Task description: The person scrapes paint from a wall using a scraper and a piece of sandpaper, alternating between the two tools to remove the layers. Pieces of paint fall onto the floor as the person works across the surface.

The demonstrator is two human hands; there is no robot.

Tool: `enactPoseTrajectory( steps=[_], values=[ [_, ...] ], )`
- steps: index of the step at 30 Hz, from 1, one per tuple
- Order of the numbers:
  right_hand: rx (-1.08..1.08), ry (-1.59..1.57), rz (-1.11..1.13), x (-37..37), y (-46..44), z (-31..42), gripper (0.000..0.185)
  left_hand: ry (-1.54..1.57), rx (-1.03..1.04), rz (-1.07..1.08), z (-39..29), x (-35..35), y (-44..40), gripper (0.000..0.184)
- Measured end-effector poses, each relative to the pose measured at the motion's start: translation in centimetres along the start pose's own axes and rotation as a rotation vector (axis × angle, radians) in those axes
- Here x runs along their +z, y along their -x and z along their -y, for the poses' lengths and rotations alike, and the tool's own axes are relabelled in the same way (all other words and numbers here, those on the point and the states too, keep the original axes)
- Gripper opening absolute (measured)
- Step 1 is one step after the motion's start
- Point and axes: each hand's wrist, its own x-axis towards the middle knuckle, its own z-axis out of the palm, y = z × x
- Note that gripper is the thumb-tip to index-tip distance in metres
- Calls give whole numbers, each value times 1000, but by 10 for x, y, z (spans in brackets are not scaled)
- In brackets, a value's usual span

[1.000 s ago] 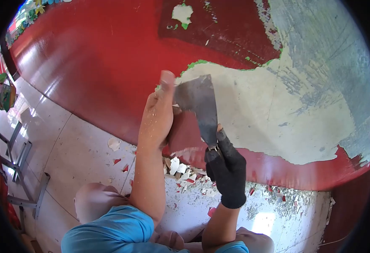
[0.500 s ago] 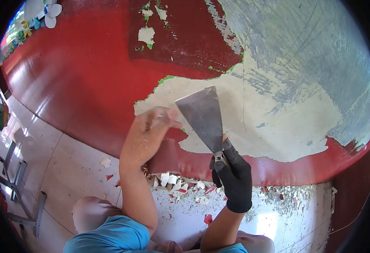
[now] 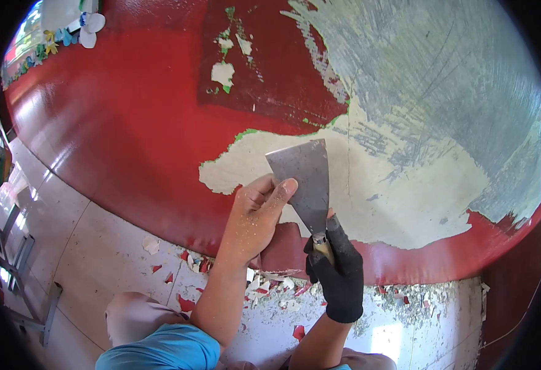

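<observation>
My right hand [image 3: 338, 275], in a black glove with a bare thumb tip or fingertip showing, is wrapped round the pale handle of a wide putty knife [image 3: 307, 185]. Its metal blade points up and slightly left, in front of the wall. Bare and dusted with flecks, my left hand [image 3: 257, 213] pinches the blade's left edge, thumb on the near face and fingers curled behind. Behind the blade lies a stripped cream patch [image 3: 400, 209] with ragged borders. A loose dark red flap [image 3: 283, 250] hangs just under my left hand.
Glossy red paint [image 3: 129, 123] covers the wall's left side; scraped grey surface [image 3: 449, 80] fills the upper right. Paint chips [image 3: 276, 287] litter the tiled floor [image 3: 116, 246] along the wall's foot. A metal frame [image 3: 27, 265] stands at the left. Paper flowers [image 3: 89, 31] hang at upper left.
My left hand has moved right from beside the blade and now grips its left edge. The putty knife has turned slightly more upright, and the view has shifted a little.
</observation>
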Motion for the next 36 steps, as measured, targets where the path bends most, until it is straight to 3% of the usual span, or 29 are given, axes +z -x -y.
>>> enactPoseTrajectory(
  steps=[6, 15, 22, 25, 27, 28, 30, 32, 34, 35, 36],
  values=[
    [-47, 46, -92, -3, -4, 11, 57, 166, -67, 275, -10, 6, -1, 28],
    [-105, 307, -162, -25, -25, 92, 54, 310, 183, 451, -22, 53, -18, 31],
    [-145, 462, -164, -19, -48, 137, 53, 213, 246, 414, -63, 62, -50, 45],
    [-1, 420, -157, -16, -54, 143, 52, 248, 298, 393, -69, 63, -59, 45],
    [-231, 253, -151, -10, -61, 131, 54, 301, 371, 422, -71, 60, -65, 43],
    [-232, 255, -151, -9, -65, 125, 54, 303, 372, 423, -73, 56, -67, 43],
    [-468, 579, -176, -7, -74, 115, 52, 233, 443, 424, -77, 49, -76, 43],
    [-375, 654, -184, 14, -68, 130, 52, 204, 427, 416, -81, 43, -85, 44],
    [-350, 336, -194, 27, -65, 132, 52, 126, 372, 385, -90, 36, -81, 43],
    [-718, 1008, -268, 25, -64, 119, 31, 148, 399, 462, -87, 33, -75, 43],
    [-353, 115, -270, 41, -56, 121, 34, 146, 393, 464, -88, 31, -75, 43]
  ],
)
